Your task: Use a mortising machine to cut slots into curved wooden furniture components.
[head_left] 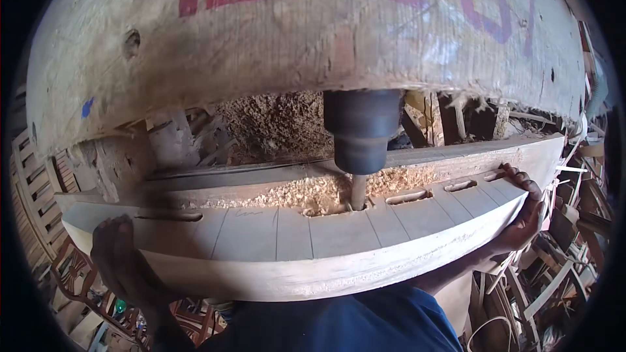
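A thick, pale wooden piece (339,231) lies across in front of me, marked with pencil lines and cut with several rounded slots. My left hand (124,257) grips its left end, fingers over the top near a long slot (171,216). At the right end, my right hand (527,205) is wrapped around the edge, its fingertips on the top face. A dark drill chuck (363,131) hangs over the middle, and its bit (358,193) enters a slot there. Wood shavings (293,193) are heaped along the far side of the slots.
A large wooden panel (313,39) with painted marks hides the upper part of the machine. Behind the piece is a heap of sawdust (277,120). Scrap wood (561,280) lies at right; a carved chair frame (75,274) and slatted wood (36,189) stand at left.
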Tool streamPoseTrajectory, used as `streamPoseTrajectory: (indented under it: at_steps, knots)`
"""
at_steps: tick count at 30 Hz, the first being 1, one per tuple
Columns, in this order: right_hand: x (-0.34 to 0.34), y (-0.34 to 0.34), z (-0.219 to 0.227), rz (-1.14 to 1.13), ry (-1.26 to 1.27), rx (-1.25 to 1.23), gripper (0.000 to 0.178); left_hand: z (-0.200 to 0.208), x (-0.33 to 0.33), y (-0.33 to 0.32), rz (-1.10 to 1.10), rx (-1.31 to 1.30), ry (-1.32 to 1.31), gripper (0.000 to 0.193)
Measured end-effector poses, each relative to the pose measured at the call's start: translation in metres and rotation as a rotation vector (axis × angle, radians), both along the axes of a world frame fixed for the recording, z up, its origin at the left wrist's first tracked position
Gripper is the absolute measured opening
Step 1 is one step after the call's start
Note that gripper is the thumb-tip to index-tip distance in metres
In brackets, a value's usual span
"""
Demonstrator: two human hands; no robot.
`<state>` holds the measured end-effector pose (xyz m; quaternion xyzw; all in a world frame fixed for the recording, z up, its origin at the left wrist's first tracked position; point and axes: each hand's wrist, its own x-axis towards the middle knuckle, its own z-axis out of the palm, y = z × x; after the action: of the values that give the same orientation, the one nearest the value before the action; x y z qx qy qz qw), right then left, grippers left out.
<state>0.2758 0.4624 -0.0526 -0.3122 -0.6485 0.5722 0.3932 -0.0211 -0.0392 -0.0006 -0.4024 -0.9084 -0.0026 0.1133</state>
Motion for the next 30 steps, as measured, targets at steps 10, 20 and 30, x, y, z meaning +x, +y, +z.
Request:
streamPoseTrajectory:
  at_steps: [10,20,30]
  knots:
    - [0.044,0.036,-0.013,-0.136,-0.147,-0.057,0.052,0.001,0.012,0.046,-0.074,0.041,-0.199,0.089]
    - [0.032,0.019,-0.010,-0.017,-0.163,0.174,0.048,-0.008,0.005,0.036,-0.083,0.108,-0.093,0.056]
    - [0.013,-0.007,-0.010,0.131,-0.026,0.004,0.047,-0.005,-0.009,0.010,-0.077,0.106,-0.054,0.064]
